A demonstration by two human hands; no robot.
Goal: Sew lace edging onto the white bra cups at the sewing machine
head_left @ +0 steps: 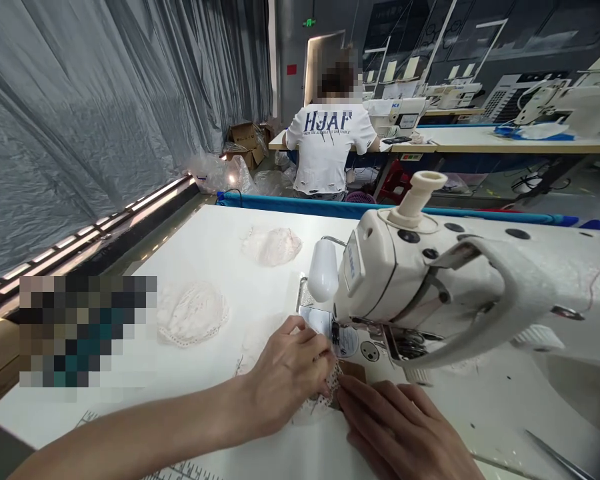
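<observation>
My left hand [291,370] is closed with its fingers curled down on a pale lace fabric piece [316,405], in front of the sewing machine's needle area. On the near right side of the same lace, my right hand [403,427] has its fingers pressed together, tips at the scalloped edge. My hands hide much of the piece. Just above them stands the white sewing machine [380,267], its head to the right of my left hand. A brown flat patch [354,371] shows beside the lace, by my right fingertips.
Two more lace pieces, one nearer [194,313] and one farther [275,247], lie on the white table [180,243]. Metal tweezers or scissors [555,453] lie at the lower right. Ruler markings [193,471] run along the near edge. Ahead, a person [327,143] sits at another table.
</observation>
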